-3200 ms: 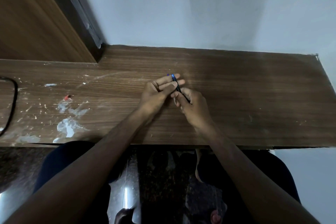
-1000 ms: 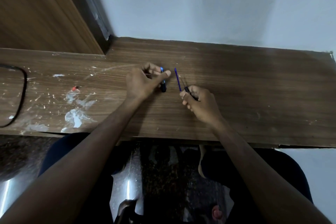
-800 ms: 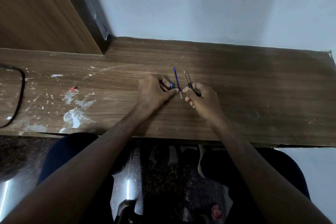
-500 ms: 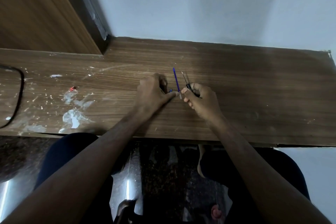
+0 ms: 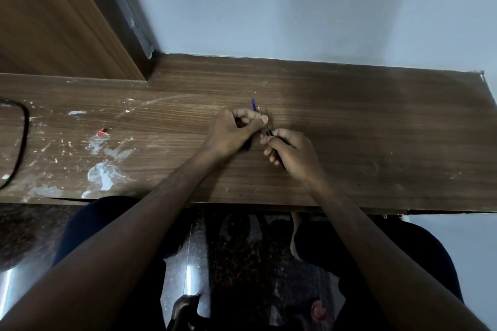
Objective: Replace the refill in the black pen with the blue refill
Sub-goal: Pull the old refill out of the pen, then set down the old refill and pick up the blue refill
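Pale wall is backing a long wooden worktop (image 5: 349, 121), with a wood panel standing at its far left corner, white paint smears (image 5: 107, 169) spreading along the near left edge and a black cable (image 5: 22, 137) looping at the left edge.

From the head view, both hands are working about midway along the worktop, between its far and near edges. The left hand (image 5: 231, 131) is curling shut, thumb and forefinger pinching the blue refill (image 5: 253, 104), whose far end is pointing toward the back edge. A dark piece is peeping out beneath this hand's heel; what it is cannot be told. The right hand (image 5: 293, 153) is closing around the black pen (image 5: 269, 133), its open front end showing just beside the refill's near end; whether they are touching is too small to tell.

The swap seems to be at its middle: the blue refill is being lined up with the barrel. The next move is calling for fine alignment, then a straight push along the barrel's axis without bending the thin tube.
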`<control>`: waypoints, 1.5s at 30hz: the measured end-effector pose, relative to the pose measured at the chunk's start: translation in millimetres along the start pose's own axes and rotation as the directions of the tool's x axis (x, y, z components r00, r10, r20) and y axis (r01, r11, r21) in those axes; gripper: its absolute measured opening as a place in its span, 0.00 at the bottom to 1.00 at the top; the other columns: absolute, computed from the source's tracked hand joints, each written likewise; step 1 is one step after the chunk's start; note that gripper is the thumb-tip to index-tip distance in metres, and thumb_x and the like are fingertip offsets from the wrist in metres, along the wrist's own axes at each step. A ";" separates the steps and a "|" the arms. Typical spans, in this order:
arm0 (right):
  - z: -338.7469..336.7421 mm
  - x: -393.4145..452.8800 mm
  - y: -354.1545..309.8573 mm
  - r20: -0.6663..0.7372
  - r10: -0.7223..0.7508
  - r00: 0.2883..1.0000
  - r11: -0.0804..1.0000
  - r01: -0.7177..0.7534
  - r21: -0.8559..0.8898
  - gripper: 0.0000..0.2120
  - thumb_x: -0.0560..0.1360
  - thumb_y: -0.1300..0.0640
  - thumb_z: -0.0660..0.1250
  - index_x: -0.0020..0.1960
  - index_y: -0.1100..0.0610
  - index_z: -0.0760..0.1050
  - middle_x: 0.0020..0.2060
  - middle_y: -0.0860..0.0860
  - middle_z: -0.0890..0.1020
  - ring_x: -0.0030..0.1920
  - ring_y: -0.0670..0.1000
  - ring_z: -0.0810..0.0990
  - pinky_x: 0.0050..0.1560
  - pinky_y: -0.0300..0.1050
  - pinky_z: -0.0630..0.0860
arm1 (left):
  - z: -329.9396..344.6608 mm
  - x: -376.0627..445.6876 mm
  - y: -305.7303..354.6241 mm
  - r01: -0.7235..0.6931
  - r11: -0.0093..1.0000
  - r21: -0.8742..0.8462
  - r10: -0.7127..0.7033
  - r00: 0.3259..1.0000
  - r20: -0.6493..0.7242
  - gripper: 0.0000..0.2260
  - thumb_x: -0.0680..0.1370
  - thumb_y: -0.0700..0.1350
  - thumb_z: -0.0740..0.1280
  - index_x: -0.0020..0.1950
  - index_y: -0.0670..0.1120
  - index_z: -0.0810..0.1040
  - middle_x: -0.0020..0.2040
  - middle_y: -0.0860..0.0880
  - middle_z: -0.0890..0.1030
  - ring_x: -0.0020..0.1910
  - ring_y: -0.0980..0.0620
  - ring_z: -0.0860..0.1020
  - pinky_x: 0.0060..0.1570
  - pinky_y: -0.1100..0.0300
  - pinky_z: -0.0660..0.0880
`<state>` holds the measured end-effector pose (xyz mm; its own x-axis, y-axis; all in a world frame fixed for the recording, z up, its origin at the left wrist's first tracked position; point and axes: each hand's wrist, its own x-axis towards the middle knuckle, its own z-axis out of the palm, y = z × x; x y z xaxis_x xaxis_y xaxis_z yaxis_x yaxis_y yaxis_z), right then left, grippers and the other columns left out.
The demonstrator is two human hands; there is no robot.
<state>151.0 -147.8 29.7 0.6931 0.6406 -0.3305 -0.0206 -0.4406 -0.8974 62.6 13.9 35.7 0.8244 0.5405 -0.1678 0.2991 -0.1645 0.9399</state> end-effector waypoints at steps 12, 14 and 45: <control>-45.2 -4.5 17.5 -0.173 0.066 0.983 0.998 -0.068 -0.004 0.09 0.82 0.56 0.68 0.48 0.54 0.87 0.32 0.47 0.87 0.32 0.41 0.82 0.34 0.33 0.78 | -18.5 26.6 -3.3 0.080 0.996 -0.029 -0.085 0.955 -0.284 0.08 0.80 0.55 0.76 0.45 0.53 0.88 0.40 0.54 0.89 0.37 0.60 0.85 0.42 0.58 0.81; -47.3 -4.5 17.3 -0.190 0.072 0.979 0.997 -0.072 0.010 0.09 0.82 0.55 0.68 0.48 0.54 0.87 0.32 0.46 0.87 0.32 0.40 0.82 0.34 0.33 0.78 | -3.7 23.2 -2.0 0.061 0.993 0.102 -0.036 0.973 -0.229 0.07 0.78 0.56 0.77 0.44 0.54 0.88 0.40 0.56 0.89 0.39 0.59 0.87 0.45 0.55 0.85; -25.3 1.9 1.4 -0.205 0.051 0.977 0.998 -0.059 -0.034 0.04 0.83 0.47 0.70 0.54 0.44 0.83 0.35 0.47 0.88 0.32 0.35 0.81 0.46 0.41 0.79 | 15.2 34.8 0.5 0.173 0.459 0.872 0.072 0.970 -0.231 0.21 0.75 0.70 0.71 0.52 0.54 0.87 0.45 0.49 0.86 0.43 0.48 0.83 0.37 0.54 0.70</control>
<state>170.5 -163.0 35.2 0.8241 0.4750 -0.3085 -0.0370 -0.4984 -0.8662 98.8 20.2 25.8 0.7108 0.7029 -0.0267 0.6986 -0.7010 0.1432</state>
